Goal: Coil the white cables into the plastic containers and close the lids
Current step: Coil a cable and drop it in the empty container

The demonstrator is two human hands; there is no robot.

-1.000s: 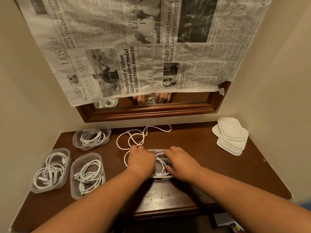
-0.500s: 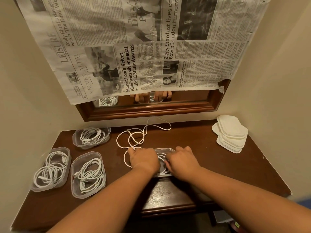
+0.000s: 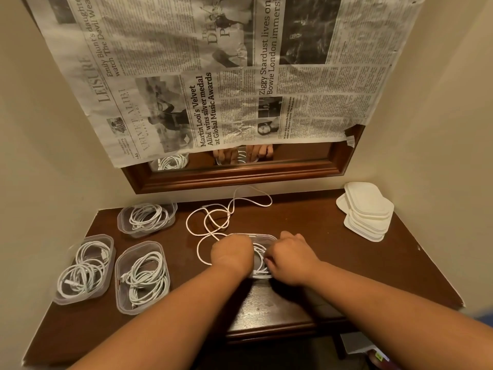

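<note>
left hand [image 3: 231, 252]: bare, mostly just the back of it on show
right hand [image 3: 289, 256]: bare too
left forearm [image 3: 173, 316]: bare the whole way down
right forearm [image 3: 386, 303]: same, bare

Dark brown glossy wooden worktop [image 3: 346, 268] across the middle, wedged into a corner of plain cream walls [image 3: 42, 161]. At 12 o'clock, a reddish-brown wood-framed mirror [image 3: 240, 178], nearly all covered by a large black-and-white newspaper sheet [image 3: 226, 76] hung sideways, headed "LEISURE". At 2 o'clock, a small strip of white tape [image 3: 350, 141] on the paper's lower corner. At 5 o'clock, below the worktop edge, a pale flat object [image 3: 354, 345], too unclear to identify.
</note>
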